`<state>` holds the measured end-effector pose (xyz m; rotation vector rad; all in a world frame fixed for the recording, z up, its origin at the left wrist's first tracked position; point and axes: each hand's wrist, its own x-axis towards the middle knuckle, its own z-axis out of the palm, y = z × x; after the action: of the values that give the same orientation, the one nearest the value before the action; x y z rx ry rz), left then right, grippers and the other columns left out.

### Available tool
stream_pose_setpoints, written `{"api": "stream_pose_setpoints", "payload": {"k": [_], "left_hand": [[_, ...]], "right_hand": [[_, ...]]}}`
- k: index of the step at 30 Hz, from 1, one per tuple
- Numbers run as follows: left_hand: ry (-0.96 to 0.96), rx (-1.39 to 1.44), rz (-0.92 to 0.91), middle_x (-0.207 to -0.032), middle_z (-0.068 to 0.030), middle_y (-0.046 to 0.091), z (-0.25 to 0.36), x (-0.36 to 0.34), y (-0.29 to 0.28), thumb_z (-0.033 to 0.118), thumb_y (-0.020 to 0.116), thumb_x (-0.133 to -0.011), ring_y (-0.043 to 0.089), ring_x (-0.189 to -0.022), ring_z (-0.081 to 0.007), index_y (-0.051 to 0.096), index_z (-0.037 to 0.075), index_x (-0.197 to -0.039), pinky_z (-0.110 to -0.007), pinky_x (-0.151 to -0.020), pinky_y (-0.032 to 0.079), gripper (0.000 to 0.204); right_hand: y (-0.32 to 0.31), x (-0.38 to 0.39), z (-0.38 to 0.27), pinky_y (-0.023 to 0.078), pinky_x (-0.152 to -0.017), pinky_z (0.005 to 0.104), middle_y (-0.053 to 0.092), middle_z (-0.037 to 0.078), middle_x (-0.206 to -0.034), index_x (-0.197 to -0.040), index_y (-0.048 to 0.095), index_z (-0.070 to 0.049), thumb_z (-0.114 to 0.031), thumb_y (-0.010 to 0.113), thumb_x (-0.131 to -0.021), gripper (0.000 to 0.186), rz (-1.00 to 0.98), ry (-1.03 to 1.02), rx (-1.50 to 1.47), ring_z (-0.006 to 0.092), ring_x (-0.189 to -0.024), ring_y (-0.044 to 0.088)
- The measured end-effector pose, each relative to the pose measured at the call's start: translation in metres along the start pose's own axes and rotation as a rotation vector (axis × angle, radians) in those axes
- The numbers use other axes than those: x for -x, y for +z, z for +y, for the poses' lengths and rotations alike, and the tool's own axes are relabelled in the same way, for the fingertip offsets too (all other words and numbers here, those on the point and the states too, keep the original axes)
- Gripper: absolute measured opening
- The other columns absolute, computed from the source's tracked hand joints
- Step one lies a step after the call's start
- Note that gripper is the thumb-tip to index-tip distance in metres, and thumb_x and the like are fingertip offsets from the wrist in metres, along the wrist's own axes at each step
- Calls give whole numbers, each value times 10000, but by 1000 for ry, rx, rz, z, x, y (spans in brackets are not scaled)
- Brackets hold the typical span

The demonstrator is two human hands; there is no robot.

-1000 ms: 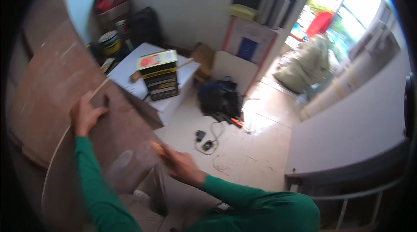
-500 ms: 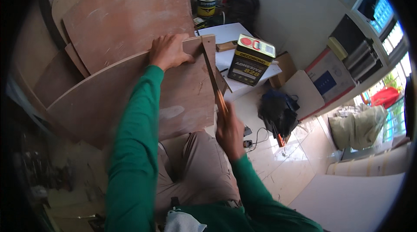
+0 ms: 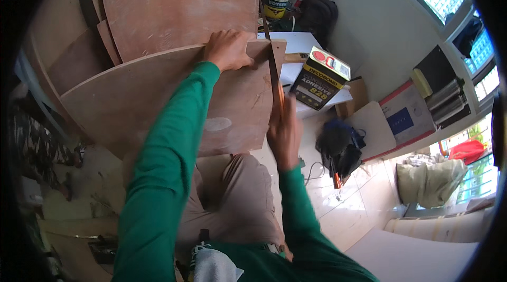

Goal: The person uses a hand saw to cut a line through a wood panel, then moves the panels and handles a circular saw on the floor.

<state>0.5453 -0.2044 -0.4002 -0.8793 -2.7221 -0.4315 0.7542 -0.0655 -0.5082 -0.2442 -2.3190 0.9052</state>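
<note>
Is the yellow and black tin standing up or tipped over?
Standing up. The yellow and black rectangular tin rests on its base on the white tabletop, red round cap on top.

A white low table (image 3: 301,44) carries a yellow-and-black adhesive can (image 3: 321,78), tiled floor (image 3: 343,203) beneath.
</note>
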Motion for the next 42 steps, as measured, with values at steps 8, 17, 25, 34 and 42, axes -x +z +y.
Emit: {"api": "stream_pose_setpoints", "payload": {"k": [8, 17, 25, 34, 42], "left_hand": [[3, -24, -3, -1256, -206, 773, -1, 14, -17, 461, 963, -650, 700, -1232, -416, 772, 164, -1335, -521, -1052, 518, 770], [44, 16, 47, -1207, -191, 783, -4, 3, -1, 448, 963, -657, 713, -1198, -420, 787, 176, -1238, -540, -1021, 533, 665], [23, -24, 55, -1170, -175, 794, -15, 7, 3, 474, 961, -655, 724, -1170, -408, 791, 184, -1223, -535, -1001, 538, 660], [9, 3, -15, -1187, -165, 792, -5, 2, 0, 476, 955, -654, 720, -1181, -398, 787, 169, -1255, -533, -1006, 534, 695], [68, -29, 150, -1202, -163, 789, -7, 10, 2, 457, 994, -655, 736, -1175, -367, 794, 154, -1170, -507, -988, 569, 630]], "right_hand": [[-30, 99, 7, 541, -627, 553, 732, 278, -977, -1491, 539, -74, -73, 637, -1066, 436, -45, 28, -20, 487, -775, 724], [-4, 16, 5, 487, -632, 611, 685, 323, -867, -1394, 526, -78, -123, 639, -1070, 346, -2, -47, -32, 541, -805, 681], [-17, 87, 10, 568, -741, 530, 729, 312, -1072, -1416, 575, -30, -78, 567, -1090, 330, -25, 28, -68, 533, -937, 726], [-2, 49, 17, 499, -639, 584, 690, 318, -914, -1373, 539, -79, -109, 617, -1085, 301, -1, -12, -54, 548, -843, 691], [-17, 64, 10, 524, -664, 597, 710, 317, -929, -1401, 555, -32, -101, 607, -1084, 329, -31, 13, -55, 543, -862, 707]]}}
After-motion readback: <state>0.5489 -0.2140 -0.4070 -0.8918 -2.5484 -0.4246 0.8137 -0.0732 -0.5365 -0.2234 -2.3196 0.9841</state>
